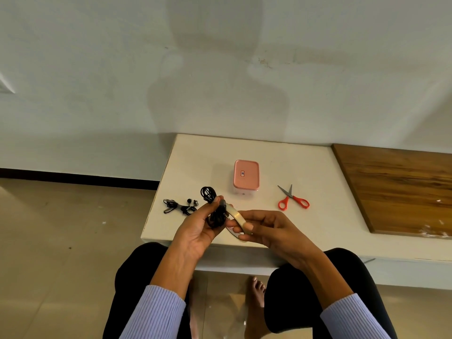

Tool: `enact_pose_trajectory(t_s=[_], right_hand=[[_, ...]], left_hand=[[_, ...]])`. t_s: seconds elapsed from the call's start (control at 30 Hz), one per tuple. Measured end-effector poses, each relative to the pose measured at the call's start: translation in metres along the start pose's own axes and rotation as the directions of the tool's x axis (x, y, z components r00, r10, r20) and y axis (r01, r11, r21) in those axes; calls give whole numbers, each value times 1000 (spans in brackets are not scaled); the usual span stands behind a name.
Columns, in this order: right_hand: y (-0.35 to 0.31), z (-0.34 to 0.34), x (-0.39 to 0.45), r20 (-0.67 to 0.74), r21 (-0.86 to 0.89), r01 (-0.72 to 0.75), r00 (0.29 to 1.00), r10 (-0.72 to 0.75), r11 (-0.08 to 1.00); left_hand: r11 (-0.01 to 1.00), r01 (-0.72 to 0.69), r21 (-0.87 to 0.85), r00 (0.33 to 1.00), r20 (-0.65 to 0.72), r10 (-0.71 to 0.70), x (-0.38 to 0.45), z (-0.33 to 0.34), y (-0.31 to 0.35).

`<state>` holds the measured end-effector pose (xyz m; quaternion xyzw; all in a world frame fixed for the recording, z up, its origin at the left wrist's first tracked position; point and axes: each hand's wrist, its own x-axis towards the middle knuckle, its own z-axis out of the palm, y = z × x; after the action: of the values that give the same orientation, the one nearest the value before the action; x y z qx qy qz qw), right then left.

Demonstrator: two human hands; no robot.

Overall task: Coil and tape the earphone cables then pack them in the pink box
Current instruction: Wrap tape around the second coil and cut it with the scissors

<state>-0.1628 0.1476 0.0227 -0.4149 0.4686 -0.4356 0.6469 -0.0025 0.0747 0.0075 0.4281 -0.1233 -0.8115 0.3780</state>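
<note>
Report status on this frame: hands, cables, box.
Left hand grips coiled black cable; right hand holds tape roll. Second earphone on table. Pink box lidded. Scissors lie apart, nothing obstructing.

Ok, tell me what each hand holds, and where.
Left hand grips the coiled black earphone cable around its middle; right hand pinches the clear tape roll by its rim.

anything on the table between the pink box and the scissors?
Nothing. In the head view, the stretch of white table between the pink box and the red-handled scissors is bare.
</note>
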Motion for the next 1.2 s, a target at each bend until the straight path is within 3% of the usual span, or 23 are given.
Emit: enact_pose_trajectory(t_s=[0.17, 0.37, 0.5, 0.6, 0.9, 1.2], right_hand=[[1, 5, 0, -101, -31, 18, 995, -21, 999], [9, 9, 6, -316, -223, -25, 948, -48, 974], [13, 14, 9, -350, -265, -39, 935, -58, 963], [12, 16, 9, -370, -271, -42, 927, -64, 962], [4, 11, 5, -259, -149, -16, 966, -23, 989], [3, 10, 5, -342, -175, -25, 939, -37, 984]], left_hand=[[1000, 13, 27, 1000, 26, -13, -2, -1, 2], [897, -86, 433, 993, 111, 41, -12, 0, -4], [806, -237, 543, 971, 149, 185, -21, 4, -9], [791, -276, 546, 960, 190, 204, -23, 5, -8], [925, -156, 348, 985, 128, 118, -19, 6, -3], [888, -200, 415, 971, 203, 124, -20, 6, -6]])
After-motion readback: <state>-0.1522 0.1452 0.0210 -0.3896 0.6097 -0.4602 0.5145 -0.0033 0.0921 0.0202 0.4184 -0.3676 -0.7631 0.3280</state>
